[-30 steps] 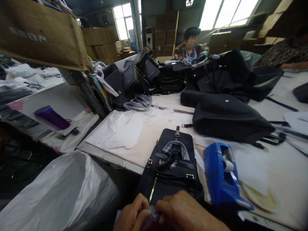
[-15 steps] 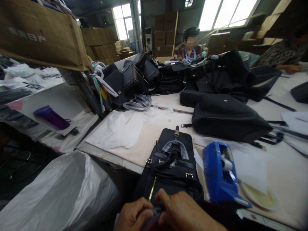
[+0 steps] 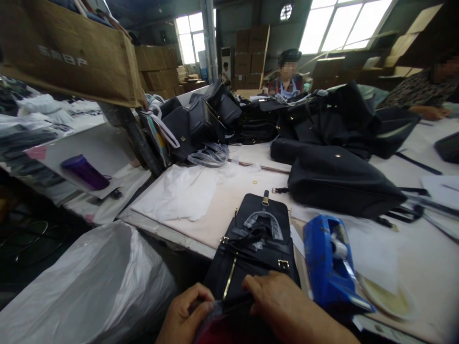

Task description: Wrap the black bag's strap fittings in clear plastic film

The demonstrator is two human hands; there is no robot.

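A black backpack [image 3: 263, 239] with gold buckles, a gold zip and a plastic-wrapped handle [image 3: 265, 222] lies at the table's front edge, its near end reaching toward me. My left hand [image 3: 190, 306] is closed, thumb and finger pinching clear plastic film [image 3: 215, 310] at the near left side of the bag. My right hand [image 3: 276, 296] lies over the bag's near end, fingers bent and closed around dark material; what exactly they grip is hidden. Dark material spans the space between both hands, above something dark red at the bottom edge.
A blue tape dispenser [image 3: 324, 263] stands right of the bag beside a round dish [image 3: 389, 296]. Another black backpack [image 3: 340, 179] lies behind it, with several piled farther back. A large plastic sack [image 3: 89, 286] is at left. Co-workers sit across the table.
My hands have moved apart: the left slightly left, the right to the right. Dark material now shows between them. The view has shifted slightly.
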